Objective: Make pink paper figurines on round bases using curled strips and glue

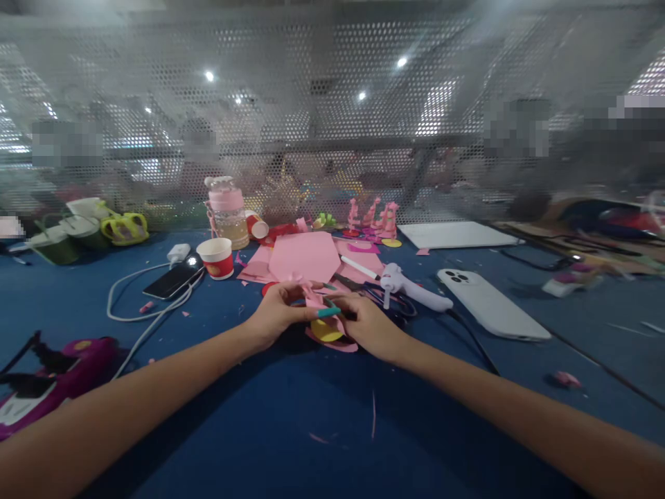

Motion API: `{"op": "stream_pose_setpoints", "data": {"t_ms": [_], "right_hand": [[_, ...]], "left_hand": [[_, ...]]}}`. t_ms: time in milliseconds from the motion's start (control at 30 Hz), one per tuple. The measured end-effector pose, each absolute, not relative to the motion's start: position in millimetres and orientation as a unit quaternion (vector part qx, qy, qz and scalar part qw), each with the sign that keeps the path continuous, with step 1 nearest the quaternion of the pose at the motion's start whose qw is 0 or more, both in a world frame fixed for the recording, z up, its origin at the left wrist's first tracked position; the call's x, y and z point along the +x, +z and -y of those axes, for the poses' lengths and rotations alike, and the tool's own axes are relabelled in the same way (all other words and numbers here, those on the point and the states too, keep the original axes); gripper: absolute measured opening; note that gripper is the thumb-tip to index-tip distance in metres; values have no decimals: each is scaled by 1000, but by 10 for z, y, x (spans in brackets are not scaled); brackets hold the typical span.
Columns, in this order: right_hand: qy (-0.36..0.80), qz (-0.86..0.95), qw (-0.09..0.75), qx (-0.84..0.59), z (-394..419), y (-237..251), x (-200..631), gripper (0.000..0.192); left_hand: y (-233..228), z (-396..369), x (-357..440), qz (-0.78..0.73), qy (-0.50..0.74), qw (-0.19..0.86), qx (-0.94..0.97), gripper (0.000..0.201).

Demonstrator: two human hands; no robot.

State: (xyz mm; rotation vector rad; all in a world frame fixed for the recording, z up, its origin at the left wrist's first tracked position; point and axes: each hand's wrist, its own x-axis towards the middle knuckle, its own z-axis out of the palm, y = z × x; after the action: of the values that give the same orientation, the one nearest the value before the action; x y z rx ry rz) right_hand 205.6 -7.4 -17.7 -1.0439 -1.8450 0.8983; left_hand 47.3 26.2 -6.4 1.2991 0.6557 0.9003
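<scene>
Left hand [278,313] and right hand [364,322] together over blue table [291,430], fingers pinching small pink paper craft piece [314,296]; white glue gun [410,287] just beside.

1. Two bare forearms come into the head view from the bottom corners, with no sleeves, watch or bracelet visible on either.
2. The left hand [278,313] wears no glove and shows no ring.
3. The right hand [366,324] is likewise ungloved, with no ring to be seen.
4. The fingernails are long and painted teal-green; one painted nail [329,312] stands out clearly between the hands, and another shows near the fingertips above it.
</scene>
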Motion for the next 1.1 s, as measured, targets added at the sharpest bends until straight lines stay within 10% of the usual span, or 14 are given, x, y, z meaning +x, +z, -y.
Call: {"op": "stream_pose_setpoints", "data": {"t_ms": [667,1100], "right_hand": [[710,371,475,-365,209,-57,1933,19],[190,761,404,-471,245,-117,2083,31]], "left_hand": [[-53,-246,492,-287,409,649,573,31],[-106,-284,485,-343,482,596,543,35]]}}
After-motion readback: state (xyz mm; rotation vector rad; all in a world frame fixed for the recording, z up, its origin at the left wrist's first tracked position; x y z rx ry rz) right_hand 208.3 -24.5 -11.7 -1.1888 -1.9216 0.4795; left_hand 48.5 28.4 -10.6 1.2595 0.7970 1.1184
